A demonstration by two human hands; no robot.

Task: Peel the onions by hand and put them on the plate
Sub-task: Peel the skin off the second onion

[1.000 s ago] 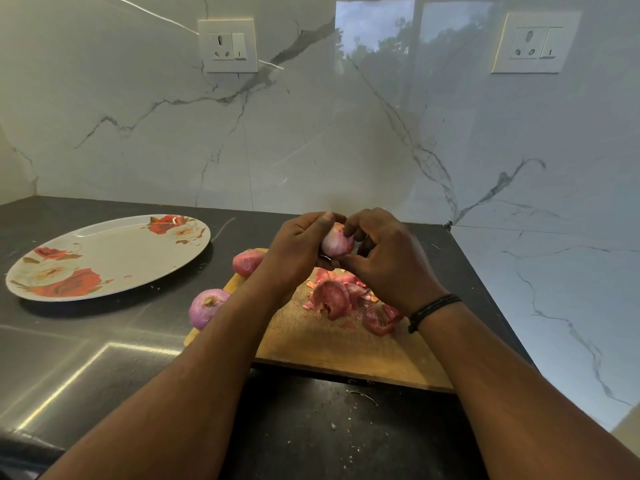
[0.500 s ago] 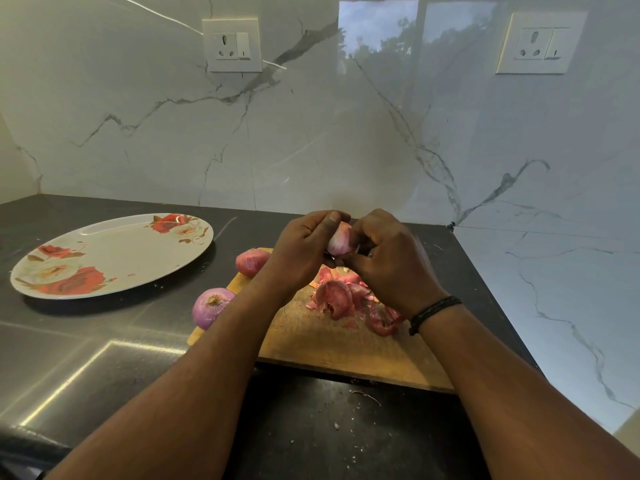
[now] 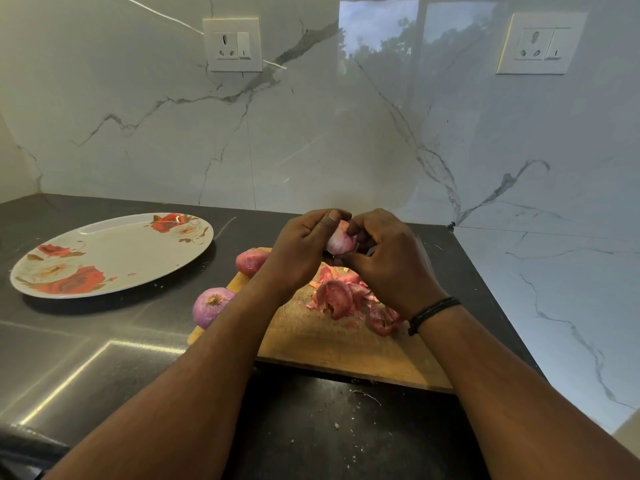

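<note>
Both hands hold a pale pink onion [image 3: 341, 241] up above the wooden cutting board [image 3: 339, 344]. My left hand [image 3: 304, 247] grips it from the left, thumb over its top. My right hand [image 3: 388, 258] grips it from the right with curled fingers. A heap of pink onion skins [image 3: 346, 297] lies on the board under the hands. An unpeeled reddish onion [image 3: 250, 260] sits at the board's far left corner. A purple onion [image 3: 212, 305] rests by the board's left edge. The flowered oval plate [image 3: 114, 252] lies to the left on the counter with nothing on it.
The dark counter [image 3: 104, 348] runs to a marble wall [image 3: 311, 133] at the back and right. Two wall sockets [image 3: 232, 45] are set high in the marble. Small skin scraps [image 3: 363, 394] lie on the counter in front of the board.
Both hands have stayed above the board, turning the onion slightly between the fingers. Nothing else has moved.
</note>
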